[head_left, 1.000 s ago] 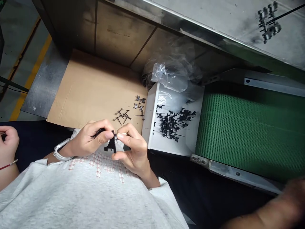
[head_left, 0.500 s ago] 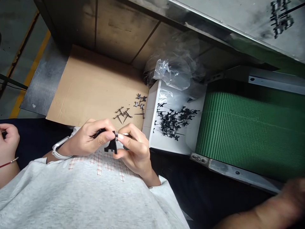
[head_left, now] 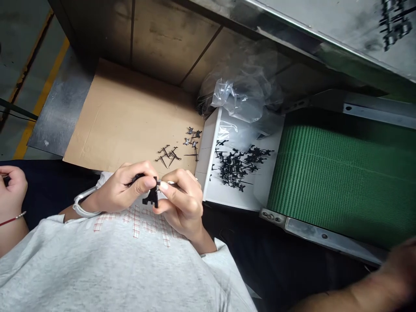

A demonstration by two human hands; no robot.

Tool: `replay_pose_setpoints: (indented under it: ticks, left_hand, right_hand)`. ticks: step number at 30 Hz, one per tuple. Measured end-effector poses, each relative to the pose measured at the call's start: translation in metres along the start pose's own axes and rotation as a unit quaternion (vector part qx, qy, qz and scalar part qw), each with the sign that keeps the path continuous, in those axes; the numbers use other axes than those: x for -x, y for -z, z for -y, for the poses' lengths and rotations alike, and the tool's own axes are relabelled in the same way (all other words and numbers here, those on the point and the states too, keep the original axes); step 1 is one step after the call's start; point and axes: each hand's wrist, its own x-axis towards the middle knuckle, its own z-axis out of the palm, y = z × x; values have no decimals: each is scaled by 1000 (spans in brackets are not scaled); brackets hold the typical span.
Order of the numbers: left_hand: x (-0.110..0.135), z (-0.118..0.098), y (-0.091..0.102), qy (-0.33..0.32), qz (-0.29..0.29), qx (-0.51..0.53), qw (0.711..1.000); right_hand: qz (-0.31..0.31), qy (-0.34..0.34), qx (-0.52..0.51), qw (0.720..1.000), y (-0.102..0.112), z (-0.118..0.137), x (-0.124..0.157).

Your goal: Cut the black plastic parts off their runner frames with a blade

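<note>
Close to my chest, a small black plastic part (head_left: 151, 197) with a notched lower edge is held between both hands. My left hand (head_left: 127, 186), with a pale band at the wrist, pinches its upper end between thumb and fingers. From the other side, my right hand (head_left: 183, 195) has its thumb and fingers closed on the part's right edge. A thin light piece shows at the right fingertips, too small to name. Just beyond the hands, several thin dark pieces (head_left: 168, 155) and small metallic pieces (head_left: 192, 136) lie on the cardboard sheet (head_left: 130, 112).
A white box (head_left: 208, 151) with a heap of black parts (head_left: 237, 167) stands right of the cardboard, clear plastic bag (head_left: 242, 102) at its back. Further right is a green conveyor belt (head_left: 338, 177). Another person's hand (head_left: 13, 190) is at left; a blurred arm (head_left: 364, 286) is lower right.
Both hands keep their hold on the black part, which has shifted and turned very slightly. The view has moved a little, and the arm at lower right has moved slightly.
</note>
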Motion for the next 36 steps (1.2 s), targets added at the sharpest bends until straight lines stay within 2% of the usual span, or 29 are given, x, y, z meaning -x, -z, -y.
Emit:
replay_pose_setpoints:
  ticks: [7,22,29,36]
  left_hand:
    - [1,3,1,-15,-3,16,1000]
    - [1,5,-3,2,-30,21,999]
    - [4,6,-2,1,-7,52,999]
    - [5,6,-1,10,2,42,999]
  right_hand:
    - [-4,-6,13,1000,-1,1,-1]
    - [-22,-9,-14,1000,-4,1,0]
    - [-12,-20,-50,998,-4,0,0]
    - [9,-11,-32,999,-2,-1,0]
